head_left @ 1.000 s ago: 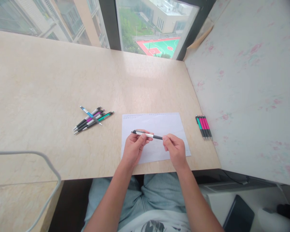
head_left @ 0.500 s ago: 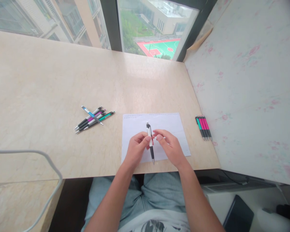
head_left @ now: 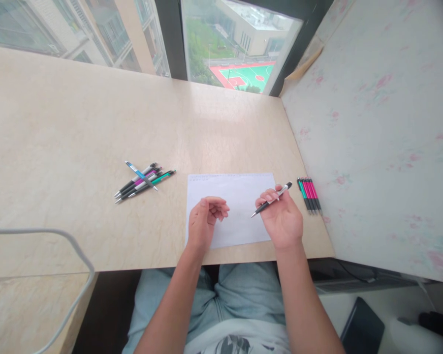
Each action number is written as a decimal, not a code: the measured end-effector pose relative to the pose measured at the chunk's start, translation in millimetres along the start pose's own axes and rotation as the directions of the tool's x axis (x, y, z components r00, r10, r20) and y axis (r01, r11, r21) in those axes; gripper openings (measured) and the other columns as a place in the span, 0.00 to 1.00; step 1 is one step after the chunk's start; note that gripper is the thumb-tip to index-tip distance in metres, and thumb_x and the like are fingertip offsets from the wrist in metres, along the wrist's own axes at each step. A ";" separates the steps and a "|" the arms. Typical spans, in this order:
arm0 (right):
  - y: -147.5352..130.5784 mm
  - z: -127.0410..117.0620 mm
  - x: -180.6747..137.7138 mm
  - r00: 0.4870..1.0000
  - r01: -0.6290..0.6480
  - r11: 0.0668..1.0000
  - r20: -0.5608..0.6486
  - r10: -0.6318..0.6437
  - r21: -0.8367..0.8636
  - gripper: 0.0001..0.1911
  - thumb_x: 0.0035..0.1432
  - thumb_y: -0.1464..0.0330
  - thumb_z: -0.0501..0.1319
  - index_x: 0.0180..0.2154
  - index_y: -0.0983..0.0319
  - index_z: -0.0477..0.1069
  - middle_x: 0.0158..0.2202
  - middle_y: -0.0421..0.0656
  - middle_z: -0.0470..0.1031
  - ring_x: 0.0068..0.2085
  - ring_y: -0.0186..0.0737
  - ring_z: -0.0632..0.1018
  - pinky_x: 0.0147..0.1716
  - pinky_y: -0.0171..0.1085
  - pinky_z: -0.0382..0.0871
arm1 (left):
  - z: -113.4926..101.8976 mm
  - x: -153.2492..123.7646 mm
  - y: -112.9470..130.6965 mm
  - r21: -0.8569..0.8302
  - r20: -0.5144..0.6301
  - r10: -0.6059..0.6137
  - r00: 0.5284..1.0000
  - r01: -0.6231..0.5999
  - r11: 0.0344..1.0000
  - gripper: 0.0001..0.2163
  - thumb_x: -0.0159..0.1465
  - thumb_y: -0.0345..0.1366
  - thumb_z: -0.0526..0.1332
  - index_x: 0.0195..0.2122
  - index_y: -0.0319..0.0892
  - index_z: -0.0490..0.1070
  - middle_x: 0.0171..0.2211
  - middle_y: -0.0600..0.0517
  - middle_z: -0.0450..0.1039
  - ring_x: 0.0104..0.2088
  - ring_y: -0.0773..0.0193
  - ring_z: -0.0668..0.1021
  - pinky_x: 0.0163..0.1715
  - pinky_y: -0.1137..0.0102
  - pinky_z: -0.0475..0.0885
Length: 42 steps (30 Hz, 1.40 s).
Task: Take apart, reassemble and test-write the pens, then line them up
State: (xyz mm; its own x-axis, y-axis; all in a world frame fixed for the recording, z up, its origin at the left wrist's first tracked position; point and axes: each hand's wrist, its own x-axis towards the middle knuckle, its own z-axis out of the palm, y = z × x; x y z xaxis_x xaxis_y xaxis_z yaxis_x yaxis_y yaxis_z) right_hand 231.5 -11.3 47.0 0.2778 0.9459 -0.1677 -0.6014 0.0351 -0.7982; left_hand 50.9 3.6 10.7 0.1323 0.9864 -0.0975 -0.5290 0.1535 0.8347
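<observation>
My right hand is palm up over the right edge of the paper, its fingers closed on a pen with a white barrel and black grip. The pen's tip points down to the left. My left hand holds nothing; its loosely curled fingers are apart over the left half of the white sheet of paper. Small lines of writing run along the sheet's top edge. Right of my right hand, a tidy row of pink and green pens lies by the wall.
A loose pile of pens, with a blue one on top, lies left of the paper on the desk. A grey cable curves over the desk's left front. The patterned wall bounds the right side; windows stand behind.
The white pen has passed from my left hand to my right hand, which has moved right and turned palm up. My left hand has let go and shifted slightly left.
</observation>
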 end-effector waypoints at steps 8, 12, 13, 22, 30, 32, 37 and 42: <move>-6.4 -9.3 -7.3 0.998 0.046 0.999 -0.042 -0.047 -0.020 0.29 0.58 0.46 0.54 0.20 0.57 0.45 0.20 0.33 0.42 0.21 0.35 0.50 0.21 0.39 0.57 | -32.8 -7.6 28.7 0.499 -0.101 0.228 0.968 -0.149 0.854 0.16 0.68 0.47 0.58 0.35 0.41 0.79 0.30 0.48 0.78 0.30 0.63 0.76 0.30 0.69 0.69; -5.5 -5.8 -7.4 0.996 0.072 0.996 -0.063 -0.069 0.049 0.29 0.60 0.47 0.53 0.20 0.57 0.45 0.20 0.33 0.42 0.21 0.35 0.50 0.22 0.39 0.56 | -45.7 -9.9 27.9 0.547 -0.152 0.265 0.952 -0.142 0.825 0.16 0.68 0.46 0.57 0.35 0.41 0.78 0.29 0.49 0.77 0.29 0.64 0.75 0.31 0.70 0.68; -5.8 -4.7 -7.2 0.995 0.077 0.996 -0.060 -0.074 0.055 0.29 0.60 0.46 0.53 0.20 0.57 0.46 0.20 0.33 0.43 0.21 0.35 0.51 0.22 0.39 0.57 | -46.8 -9.9 26.9 0.546 -0.155 0.267 0.951 -0.143 0.826 0.16 0.68 0.45 0.57 0.35 0.41 0.78 0.29 0.49 0.77 0.29 0.64 0.75 0.31 0.70 0.68; -7.2 -5.0 -6.8 0.994 0.103 0.994 -0.031 -0.103 0.019 0.28 0.59 0.47 0.55 0.20 0.57 0.48 0.20 0.33 0.43 0.21 0.35 0.51 0.22 0.38 0.57 | -44.3 -7.8 26.3 0.561 -0.159 0.237 0.958 -0.110 0.821 0.17 0.68 0.46 0.57 0.34 0.40 0.79 0.28 0.49 0.78 0.29 0.63 0.76 0.30 0.70 0.68; -6.2 -2.1 -7.8 0.994 0.109 0.992 -0.013 -0.109 0.060 0.29 0.62 0.44 0.52 0.20 0.57 0.52 0.20 0.34 0.47 0.22 0.36 0.54 0.24 0.40 0.57 | -44.1 -7.4 26.6 0.601 -0.132 0.231 0.964 -0.107 0.792 0.16 0.67 0.46 0.57 0.33 0.41 0.79 0.28 0.49 0.78 0.29 0.63 0.76 0.31 0.69 0.69; -6.4 -2.8 -7.6 0.996 0.088 0.992 -0.034 -0.085 0.095 0.28 0.62 0.45 0.52 0.21 0.57 0.52 0.20 0.34 0.46 0.22 0.36 0.53 0.24 0.40 0.57 | -44.8 -7.2 26.2 0.617 -0.123 0.228 0.966 -0.105 0.780 0.16 0.67 0.46 0.57 0.33 0.41 0.78 0.28 0.49 0.78 0.29 0.63 0.76 0.31 0.69 0.69; -5.4 -8.3 -7.3 0.997 0.063 0.993 -0.057 -0.057 0.103 0.28 0.60 0.47 0.54 0.20 0.57 0.49 0.20 0.34 0.45 0.22 0.36 0.53 0.23 0.40 0.57 | -47.4 -7.1 24.8 0.639 -0.105 0.225 0.969 -0.108 0.762 0.16 0.68 0.45 0.56 0.34 0.41 0.78 0.28 0.49 0.77 0.30 0.63 0.76 0.32 0.69 0.69; -4.0 -10.1 -7.8 0.998 0.056 0.974 -0.038 -0.049 0.219 0.27 0.59 0.51 0.58 0.20 0.58 0.48 0.20 0.33 0.45 0.22 0.34 0.54 0.23 0.38 0.58 | -48.1 -7.0 24.6 0.649 -0.092 0.225 0.970 -0.113 0.753 0.16 0.68 0.45 0.56 0.34 0.41 0.78 0.29 0.49 0.77 0.30 0.64 0.76 0.32 0.70 0.70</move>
State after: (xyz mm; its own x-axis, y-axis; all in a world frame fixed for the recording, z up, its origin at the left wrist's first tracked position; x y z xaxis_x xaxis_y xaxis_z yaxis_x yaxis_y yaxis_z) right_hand 239.2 -22.1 45.7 0.3347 0.9303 -0.1502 -0.7341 0.1574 -0.6605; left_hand -3.4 3.2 5.9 -0.0677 0.9968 0.0436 0.1307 -0.0345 0.9908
